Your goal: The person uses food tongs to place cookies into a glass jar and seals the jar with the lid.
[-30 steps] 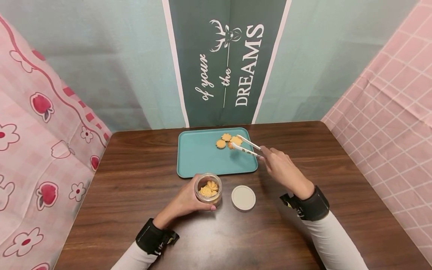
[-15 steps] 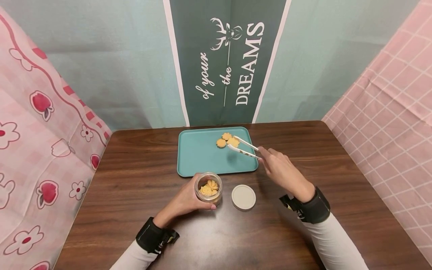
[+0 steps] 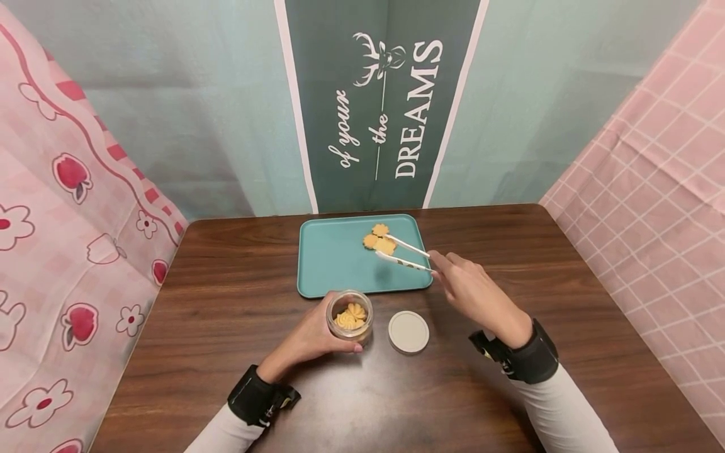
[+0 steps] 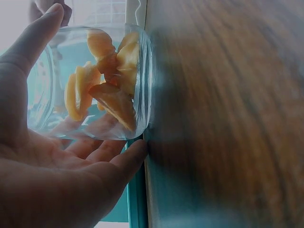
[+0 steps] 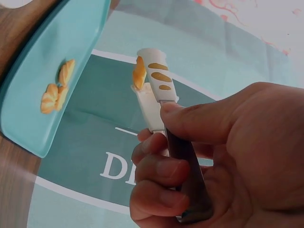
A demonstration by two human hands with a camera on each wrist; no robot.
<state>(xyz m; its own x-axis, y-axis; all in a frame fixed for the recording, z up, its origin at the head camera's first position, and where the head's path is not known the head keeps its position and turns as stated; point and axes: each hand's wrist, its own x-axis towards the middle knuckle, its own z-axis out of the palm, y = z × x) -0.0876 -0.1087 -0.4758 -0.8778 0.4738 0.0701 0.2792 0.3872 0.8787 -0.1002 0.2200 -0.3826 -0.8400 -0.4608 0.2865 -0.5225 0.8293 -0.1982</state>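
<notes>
Dark wooden table (image 3: 226,327) between pink cloths; teal tray (image 3: 334,264) by a green banner (image 3: 379,107); left hand (image 3: 308,340) grips the jar (image 3: 349,316); right hand (image 3: 472,289) squeezes tongs (image 3: 404,253) pinching a cookie (image 3: 386,246).

Landmark: tray (image 3: 334,264). Its left half was bare, open from above. Two cookies (image 3: 375,235) sat at its far right, tongs (image 3: 403,253) over them. Jar (image 3: 350,316) and lid (image 3: 408,331) blocked the near edge. Wood table (image 3: 215,277) left and right of the tray lay open.
</notes>
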